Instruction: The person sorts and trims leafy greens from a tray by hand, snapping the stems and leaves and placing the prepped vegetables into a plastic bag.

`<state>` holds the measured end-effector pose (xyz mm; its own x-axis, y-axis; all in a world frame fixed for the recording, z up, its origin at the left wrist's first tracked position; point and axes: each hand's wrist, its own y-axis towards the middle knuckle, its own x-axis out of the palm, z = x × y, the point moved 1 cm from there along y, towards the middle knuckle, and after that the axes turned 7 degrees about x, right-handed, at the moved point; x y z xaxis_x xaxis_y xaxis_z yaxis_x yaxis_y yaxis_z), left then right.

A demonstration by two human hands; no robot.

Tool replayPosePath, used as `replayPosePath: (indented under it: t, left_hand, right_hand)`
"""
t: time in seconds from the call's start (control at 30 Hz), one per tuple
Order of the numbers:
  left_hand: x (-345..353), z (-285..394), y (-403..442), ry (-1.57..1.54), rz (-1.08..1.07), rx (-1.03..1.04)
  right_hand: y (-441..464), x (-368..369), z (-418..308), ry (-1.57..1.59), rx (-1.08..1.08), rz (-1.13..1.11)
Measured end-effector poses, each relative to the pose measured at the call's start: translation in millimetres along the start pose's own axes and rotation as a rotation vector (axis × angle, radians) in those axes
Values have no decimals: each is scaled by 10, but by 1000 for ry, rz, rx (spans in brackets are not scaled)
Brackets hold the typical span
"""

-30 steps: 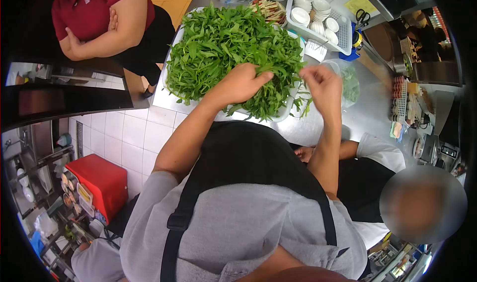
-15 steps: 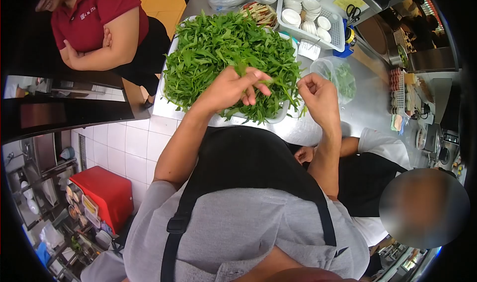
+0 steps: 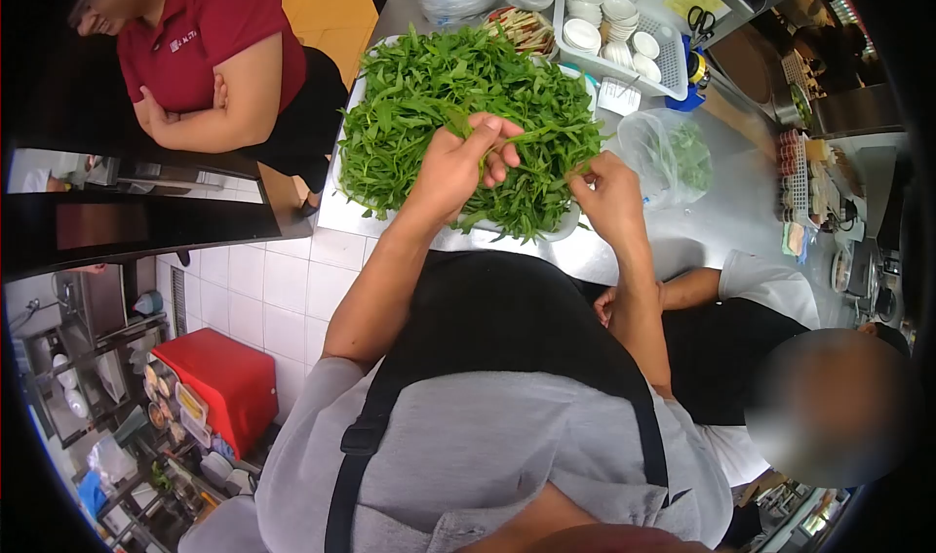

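Note:
A white tray [image 3: 568, 223] heaped with leafy greens [image 3: 409, 95] lies on the steel counter in front of me. Over the front of the heap, my left hand [image 3: 468, 160] is curled round a green sprig, whose leaves show above the thumb. My right hand [image 3: 604, 187] is at the tray's right edge, thumb and fingertips pinched together at the greens; whatever lies between them is too small to make out. A clear plastic bag [image 3: 668, 158] with some greens inside rests to the right of my right hand.
Small white cups stand in a grey basket [image 3: 673, 77] behind the tray, beside scissors [image 3: 700, 21] and bundled sticks [image 3: 520, 30]. A co-worker in a black apron [image 3: 707, 358] is close on my right. Another person in a red shirt [image 3: 234, 17] stands at the left.
My left hand has closed more round the sprig. The right hand has moved inward to the tray's edge, nearer the left. The camera view has shifted slightly.

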<state>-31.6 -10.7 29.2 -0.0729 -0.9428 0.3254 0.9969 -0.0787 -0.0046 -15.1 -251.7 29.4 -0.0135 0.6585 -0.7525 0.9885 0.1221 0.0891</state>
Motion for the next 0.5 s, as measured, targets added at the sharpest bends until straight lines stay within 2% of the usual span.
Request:
replayPosePath:
  t: [0.07,0.17,0.2,0.3,0.33,0.43,0.5]
  left_hand:
    - [3,21,-21,-11,0,-5]
    - [49,44,-59,29,-56,-31]
    - [84,34,-61,51,-86,-42]
    - [244,-60,-30,127,-169,32]
    - [319,-35,-32,129,-89,130]
    - [139,-85,47,-94,237,22]
    - [-77,-44,68,-87,292,86]
  right_hand:
    - [25,-89,-22,151,15,26]
    - [78,-241,-58,389,245,-114]
    - [91,-261,-149,474,205,-122]
    - [120,-173,-495,421,-70,-94]
    - [118,-127,-604,451,-120,-148]
    - [136,-237,-602,362,-34,-22]
    - [115,-217,-398,222,-3,-136]
